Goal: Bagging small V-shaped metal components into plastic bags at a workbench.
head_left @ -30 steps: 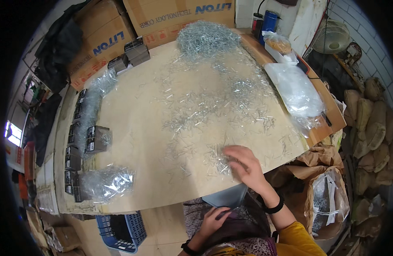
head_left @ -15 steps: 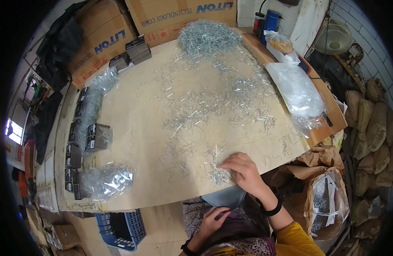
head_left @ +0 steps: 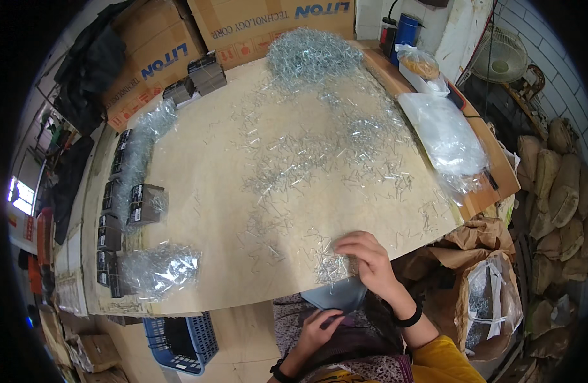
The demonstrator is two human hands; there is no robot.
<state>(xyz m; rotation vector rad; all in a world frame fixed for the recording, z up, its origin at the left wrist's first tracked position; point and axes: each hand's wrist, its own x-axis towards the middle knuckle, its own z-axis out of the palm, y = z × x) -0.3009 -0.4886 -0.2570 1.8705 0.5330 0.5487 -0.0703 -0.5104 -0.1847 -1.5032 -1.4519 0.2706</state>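
Note:
My right hand (head_left: 369, 258) lies palm down at the near edge of the pale wooden table (head_left: 204, 191), fingers bent over a small cluster of thin metal pins (head_left: 329, 269). Just below the edge, my left hand (head_left: 319, 327) holds a small grey box (head_left: 337, 297) with its mouth up toward that cluster. More pins (head_left: 319, 153) are strewn across the middle of the table. A big heap of pins (head_left: 313, 54) lies at the far side.
Small dark boxes (head_left: 144, 204) and clear bags of pins (head_left: 160, 268) line the left edge. Empty clear bags (head_left: 444, 134) lie at the right. Cardboard cartons (head_left: 160, 51) stand behind, a blue crate (head_left: 179, 338) on the floor, brown paper sacks (head_left: 479, 236) at my right.
My right hand has slid a little toward the near edge, drawing pins with it. My left hand has stayed under the edge with the box.

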